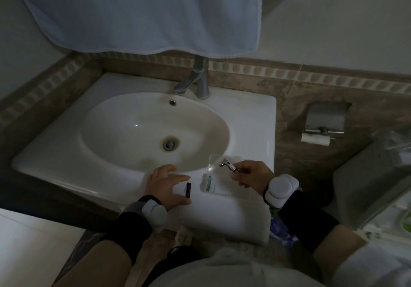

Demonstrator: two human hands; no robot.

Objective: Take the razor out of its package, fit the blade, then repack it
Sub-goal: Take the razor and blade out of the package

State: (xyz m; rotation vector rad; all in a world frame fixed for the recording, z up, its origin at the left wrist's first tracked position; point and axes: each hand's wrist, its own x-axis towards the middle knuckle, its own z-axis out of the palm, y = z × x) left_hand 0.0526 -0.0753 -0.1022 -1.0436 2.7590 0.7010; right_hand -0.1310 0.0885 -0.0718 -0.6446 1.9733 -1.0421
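Note:
My right hand [250, 175] grips a metal razor handle [229, 166], its bare head end pointing left over the clear plastic package [216, 176]. The package lies open on the front rim of the white sink [251, 117]. A green-striped blade cartridge [208, 183] rests inside the package near its left edge. My left hand [165, 184] hovers flat over the sink rim with fingers spread, holding nothing. A small black piece [188, 189] lies on the rim just beside its fingertips.
The basin with its drain [170, 143] and a chrome tap [195, 80] lie behind the hands. A pale towel [142, 13] hangs above. A toilet-roll holder [323, 123] is on the right wall, with a grey cistern [364, 182] below it.

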